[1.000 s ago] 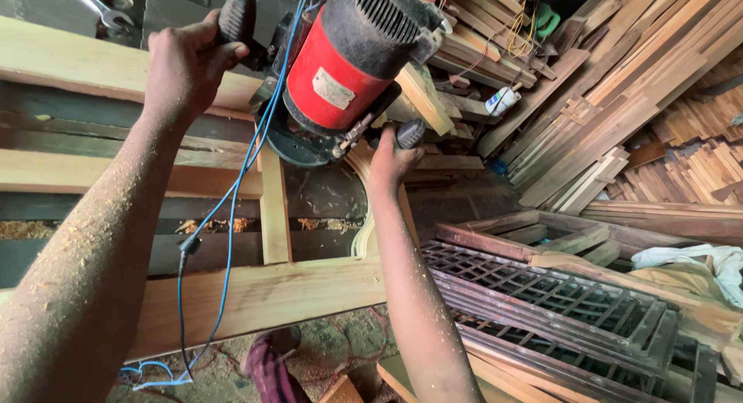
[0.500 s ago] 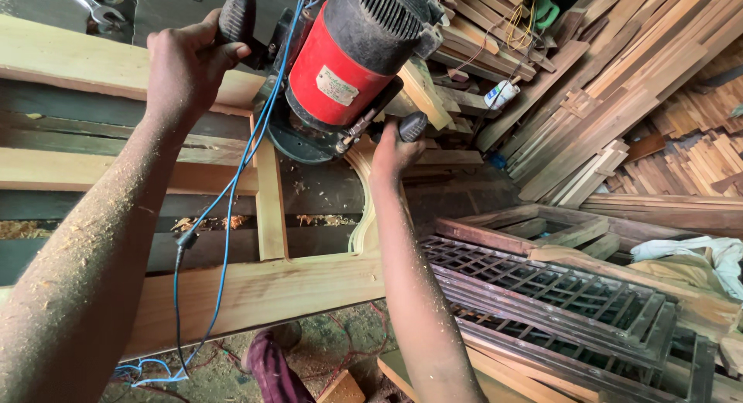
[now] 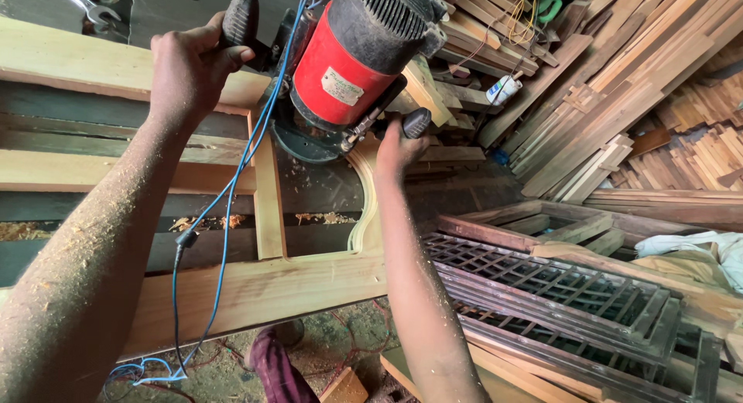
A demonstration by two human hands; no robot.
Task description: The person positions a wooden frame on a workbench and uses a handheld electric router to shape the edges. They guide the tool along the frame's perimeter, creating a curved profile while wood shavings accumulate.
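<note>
Since a second ago, little has shifted: both hands keep their hold on the red-bodied router with a black ribbed cap point(image 3: 352, 63), which has edged only slightly along the pale wooden frame point(image 3: 263, 287) beneath it, and the view has drifted a touch. The left hand point(image 3: 190, 70) is wrapped shut around the router's black knob handle on the left side, thumb over the top; the forearm behind it is dusted with sawdust. The right hand point(image 3: 396, 149) is closed around the opposite black knob handle, low on the right of the machine, fingers curled under it. The router tilts toward the right and its round dark base sits on the frame just where an upright rail point(image 3: 267, 190) meets the curved, moulded inner edge point(image 3: 366, 210) of the arch. A thin blue power cable point(image 3: 232, 186) hangs from the top of the tool, runs down past the left wrist and loops near the floor. Wood shavings point(image 3: 205, 221) lie on the dark surface between the frame's rails. To the right, just beside the right forearm, lies a dark brown wooden lattice panel point(image 3: 557, 295), and behind it stand stacks of sawn timber strips point(image 3: 619, 109) leaning against one another. A piece of white cloth point(image 3: 689, 244) rests at the far right edge.
</note>
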